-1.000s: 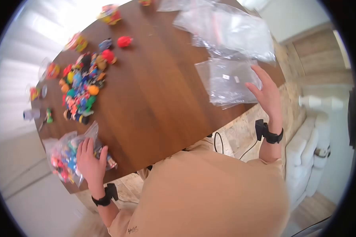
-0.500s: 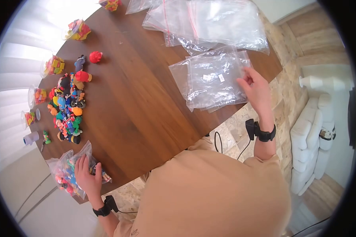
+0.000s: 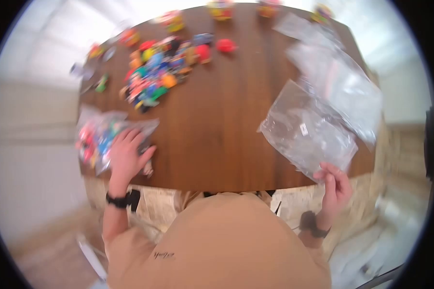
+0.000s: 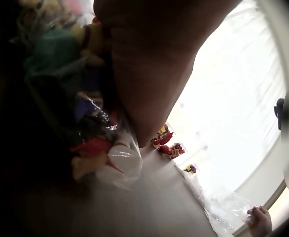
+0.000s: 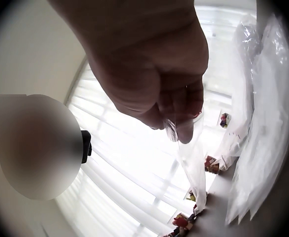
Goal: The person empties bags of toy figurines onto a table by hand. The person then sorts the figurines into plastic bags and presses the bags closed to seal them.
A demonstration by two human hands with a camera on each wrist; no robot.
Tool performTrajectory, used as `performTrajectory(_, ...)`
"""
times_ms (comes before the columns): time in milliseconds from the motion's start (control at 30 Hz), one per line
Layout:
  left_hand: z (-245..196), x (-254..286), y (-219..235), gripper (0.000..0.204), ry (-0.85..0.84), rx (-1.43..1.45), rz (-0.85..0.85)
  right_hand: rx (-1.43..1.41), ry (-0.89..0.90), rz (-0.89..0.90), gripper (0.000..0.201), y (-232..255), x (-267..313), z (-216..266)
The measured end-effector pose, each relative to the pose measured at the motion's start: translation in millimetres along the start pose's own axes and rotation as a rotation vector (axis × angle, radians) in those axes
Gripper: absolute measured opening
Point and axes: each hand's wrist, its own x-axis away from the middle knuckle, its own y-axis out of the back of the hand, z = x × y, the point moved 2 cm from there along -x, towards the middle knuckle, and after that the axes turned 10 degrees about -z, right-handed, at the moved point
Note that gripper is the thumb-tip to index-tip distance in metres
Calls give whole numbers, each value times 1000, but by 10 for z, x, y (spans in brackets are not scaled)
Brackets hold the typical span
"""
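Note:
My left hand (image 3: 127,155) rests on a clear zip bag (image 3: 92,137) filled with toy figures at the table's left front, fingers spread over the plastic. A small figure shows beside the thumb. In the left wrist view, the filled bag (image 4: 122,165) lies beneath the dark shape of the hand. With thumb and fingertips, my right hand (image 3: 336,191) pinches the near edge of an empty clear plastic bag (image 3: 294,130) bearing a small white label. The right wrist view shows the pinched plastic (image 5: 191,158) hanging from the fingertips.
A heap of colourful toy figures (image 3: 154,72) lies at the back left of the brown table (image 3: 217,144). Clear tubs (image 3: 172,21) of bright pieces line the far edge. More empty bags (image 3: 345,91) are stacked at the right. A red toy (image 3: 225,45) lies beside the heap.
My right hand has taken hold of an empty bag and drawn it toward the front edge, away from the others. The left hand stays on the filled bag. The head view has turned.

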Motion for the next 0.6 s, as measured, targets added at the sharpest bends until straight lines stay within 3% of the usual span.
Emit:
performTrajectory(67,46,21,-19,44,-11,25,-3,-176,-26,51,14,-246,34,-40)
performTrajectory(100,49,25,-9,43,-24,33,-16,-84,177,174,14,-368,-5,-81)
performTrajectory(133,71,21,6,43,14,19,-24,-96,194,211,14,-493,2,-35)
performTrajectory(200,95,28,40,43,-45,78,-44,-250,55,279,14,-832,30,199)
performTrajectory(267,64,40,171,42,-61,161,-132,-198,53,371,12,-1091,-5,353)
performTrajectory(333,54,-3,338,42,-102,245,-229,-61,322,460,11,-1485,15,654)
performTrajectory(367,22,7,433,42,-90,471,-255,-107,303,464,11,-1673,39,747)
performTrajectory(400,29,-23,529,43,-82,695,-284,-53,404,528,13,-1879,44,891)
performTrajectory(433,38,-92,638,43,-72,697,-295,1,506,590,15,-2079,42,1066)
performTrajectory(500,72,-211,846,42,-152,804,-381,131,901,598,21,-2544,49,1490)
performTrajectory(533,143,-242,879,42,-151,802,-389,132,909,599,21,-2736,37,1605)
performTrajectory(600,327,-282,961,43,-132,737,-483,-9,1151,620,27,-3086,49,1837)
